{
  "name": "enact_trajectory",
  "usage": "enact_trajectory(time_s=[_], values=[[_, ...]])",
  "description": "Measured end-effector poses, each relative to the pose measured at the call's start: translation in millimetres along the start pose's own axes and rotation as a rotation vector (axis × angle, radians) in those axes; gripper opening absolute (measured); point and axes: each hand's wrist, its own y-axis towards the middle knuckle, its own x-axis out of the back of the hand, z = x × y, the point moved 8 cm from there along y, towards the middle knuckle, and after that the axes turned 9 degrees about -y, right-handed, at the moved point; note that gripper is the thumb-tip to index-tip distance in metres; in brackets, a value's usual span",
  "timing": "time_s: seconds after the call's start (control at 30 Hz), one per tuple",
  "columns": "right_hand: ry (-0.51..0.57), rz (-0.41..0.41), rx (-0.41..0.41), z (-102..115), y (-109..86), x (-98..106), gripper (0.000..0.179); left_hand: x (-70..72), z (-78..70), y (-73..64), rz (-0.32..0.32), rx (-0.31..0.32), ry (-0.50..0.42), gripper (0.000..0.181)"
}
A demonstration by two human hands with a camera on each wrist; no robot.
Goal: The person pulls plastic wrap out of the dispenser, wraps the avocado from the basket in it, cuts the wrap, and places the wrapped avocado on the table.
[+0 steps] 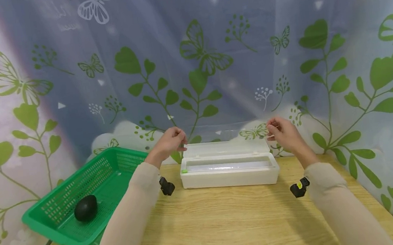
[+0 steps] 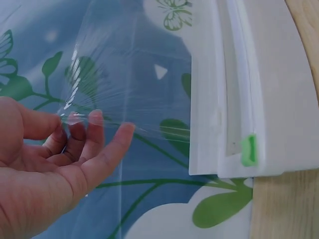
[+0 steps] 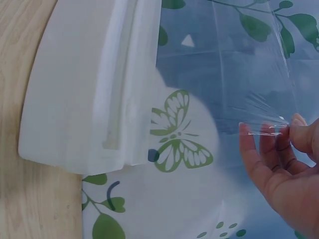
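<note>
Between both hands a clear sheet of plastic wrap [image 2: 119, 74] is stretched out behind a white wrap dispenser box [image 1: 229, 178]. My left hand [image 1: 170, 142] pinches one corner between thumb and index finger, its other fingers spread along the film's edge. My right hand [image 1: 284, 132] pinches the opposite corner in the same manner, as the right wrist view shows. Small creases run out from each pinch. The dispenser's lid [image 1: 226, 148] is raised at the back, and a green slider [image 2: 249, 150] sits at the left end of its front section.
On the left of the wooden table [image 1: 207, 225] stands a green plastic basket [image 1: 55, 239] with a dark avocado-like oval fruit [image 1: 86, 208] in it. A curtain [image 1: 214, 88] printed with leaves and butterflies hangs directly behind the table. Each wrist carries a small black camera [image 1: 167, 186].
</note>
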Motion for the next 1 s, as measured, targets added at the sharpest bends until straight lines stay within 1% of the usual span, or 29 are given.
enact_trajectory(time_s=[0.23,0.43,0.53,0.63,0.73,1.0], values=[[-0.023,-0.038,0.005,13,8.7,10,0.026,5.9,-15.9,4.3,-0.052,-0.021,0.041,0.021],[-0.024,-0.06,-0.018,21,16.6,19,0.026,10.2,-28.5,8.0,-0.076,-0.019,0.032,0.023],[-0.02,-0.067,-0.014,27,19.8,24,0.025,12.2,-36.7,7.2,-0.087,-0.024,0.04,0.025],[-0.02,-0.08,0.009,35,22.4,30,0.026,13.3,-46.3,5.4,-0.092,-0.037,0.05,0.025],[-0.028,-0.098,0.022,42,23.5,36,0.027,14.2,-54.5,4.2,-0.093,-0.051,0.04,0.025],[-0.038,-0.15,0.044,58,23.8,50,0.025,18.6,-70.2,2.8,-0.115,-0.081,0.028,0.025]])
